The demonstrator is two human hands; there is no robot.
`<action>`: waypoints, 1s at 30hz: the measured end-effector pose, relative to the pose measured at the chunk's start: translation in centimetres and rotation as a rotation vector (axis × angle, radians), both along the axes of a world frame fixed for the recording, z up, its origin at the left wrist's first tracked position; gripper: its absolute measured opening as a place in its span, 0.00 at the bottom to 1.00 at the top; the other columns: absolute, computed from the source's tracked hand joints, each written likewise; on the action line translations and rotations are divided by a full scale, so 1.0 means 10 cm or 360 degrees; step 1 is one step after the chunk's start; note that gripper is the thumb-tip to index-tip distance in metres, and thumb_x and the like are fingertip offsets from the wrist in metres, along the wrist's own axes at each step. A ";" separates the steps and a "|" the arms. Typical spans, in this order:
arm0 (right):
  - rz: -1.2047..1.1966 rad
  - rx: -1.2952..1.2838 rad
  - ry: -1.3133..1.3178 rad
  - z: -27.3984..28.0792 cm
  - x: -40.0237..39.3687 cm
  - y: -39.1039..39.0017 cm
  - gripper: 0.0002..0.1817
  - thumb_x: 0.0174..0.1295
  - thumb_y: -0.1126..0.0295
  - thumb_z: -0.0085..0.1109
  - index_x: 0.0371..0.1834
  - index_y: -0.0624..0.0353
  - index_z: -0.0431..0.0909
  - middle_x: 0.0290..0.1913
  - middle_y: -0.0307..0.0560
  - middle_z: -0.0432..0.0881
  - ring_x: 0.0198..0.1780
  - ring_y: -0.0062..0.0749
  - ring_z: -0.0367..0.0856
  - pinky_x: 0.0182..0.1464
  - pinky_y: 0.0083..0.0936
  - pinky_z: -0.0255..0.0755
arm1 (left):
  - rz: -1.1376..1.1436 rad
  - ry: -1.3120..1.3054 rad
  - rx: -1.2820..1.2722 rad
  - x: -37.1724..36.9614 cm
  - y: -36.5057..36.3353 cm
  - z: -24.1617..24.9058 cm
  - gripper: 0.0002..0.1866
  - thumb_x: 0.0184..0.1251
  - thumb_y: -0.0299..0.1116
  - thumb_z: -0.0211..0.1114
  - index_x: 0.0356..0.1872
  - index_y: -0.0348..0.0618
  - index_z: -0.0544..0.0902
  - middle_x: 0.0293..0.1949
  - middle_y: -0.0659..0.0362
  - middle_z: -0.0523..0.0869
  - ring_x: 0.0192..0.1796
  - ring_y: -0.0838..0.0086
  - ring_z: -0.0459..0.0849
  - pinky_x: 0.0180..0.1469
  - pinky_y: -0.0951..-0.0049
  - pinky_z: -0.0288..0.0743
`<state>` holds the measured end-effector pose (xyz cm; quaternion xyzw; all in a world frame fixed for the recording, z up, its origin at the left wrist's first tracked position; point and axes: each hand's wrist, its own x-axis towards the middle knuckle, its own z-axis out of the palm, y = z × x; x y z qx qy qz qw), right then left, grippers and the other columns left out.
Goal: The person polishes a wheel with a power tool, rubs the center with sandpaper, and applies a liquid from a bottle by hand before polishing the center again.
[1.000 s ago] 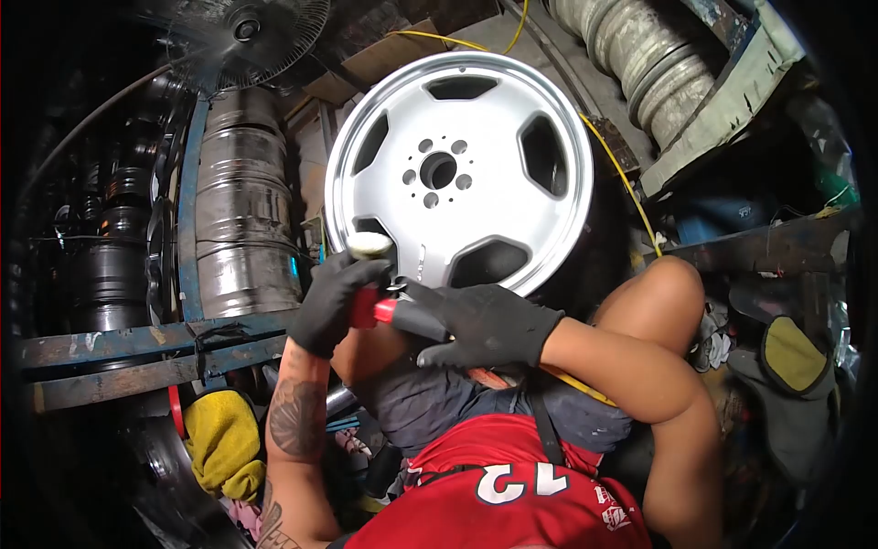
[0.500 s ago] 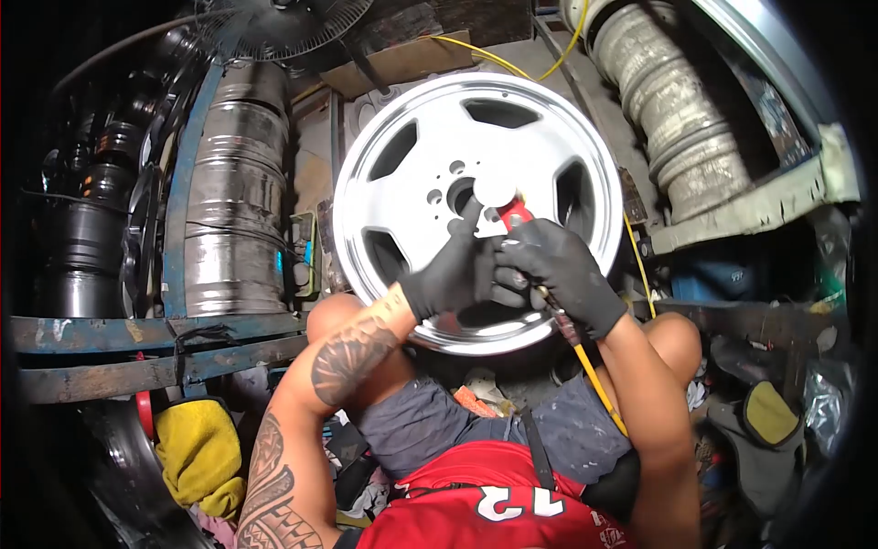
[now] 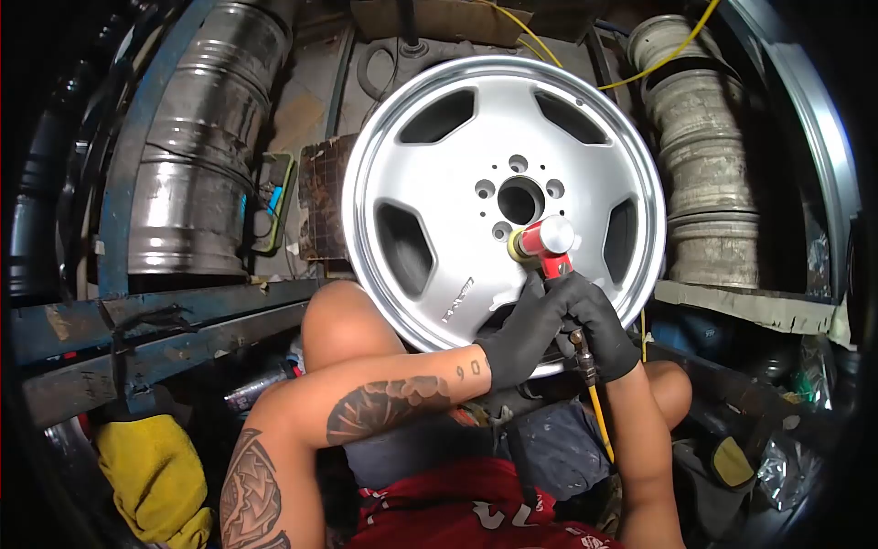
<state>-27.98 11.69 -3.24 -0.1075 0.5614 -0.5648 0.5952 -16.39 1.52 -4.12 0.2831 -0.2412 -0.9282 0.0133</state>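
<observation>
A silver alloy wheel (image 3: 448, 197) with a polished rim fills the middle of the view, tilted toward me over my lap. My right hand (image 3: 601, 322), black-gloved, is closed round the handle of a red air sander (image 3: 549, 240). The sander's silver-topped head lies over the wheel below the centre bore, its yellowish pad at or near the face by a lug hole. My left hand (image 3: 528, 337), also gloved, closes in against the right one at the handle; its fingertips are partly hidden. A yellow air hose (image 3: 599, 421) runs down from the grip.
Stacked wheel barrels stand at left (image 3: 197, 174) and right (image 3: 709, 174), behind metal frame rails (image 3: 201, 316). A yellow cloth (image 3: 151, 471) hangs at lower left. A green-edged tray (image 3: 272, 206) and a brown block (image 3: 325, 197) lie left of the wheel.
The view has shifted, and the wheel now shows turned, its spoke lettering visible. The sander head has swung to lie sideways below the bore. Both hands sit lower and closer together on the handle.
</observation>
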 end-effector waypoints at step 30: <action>-0.0174 -0.0068 0.0471 0.03 0.18 -0.03 0.15 0.66 0.69 0.57 0.53 0.62 0.80 0.40 0.36 0.82 0.38 0.16 0.79 0.41 0.16 0.72 | 0.0244 0.0073 -0.0338 0.06 0.07 0.12 0.37 0.79 0.53 0.60 0.77 0.43 0.57 0.59 0.57 0.77 0.60 0.76 0.78 0.60 0.69 0.75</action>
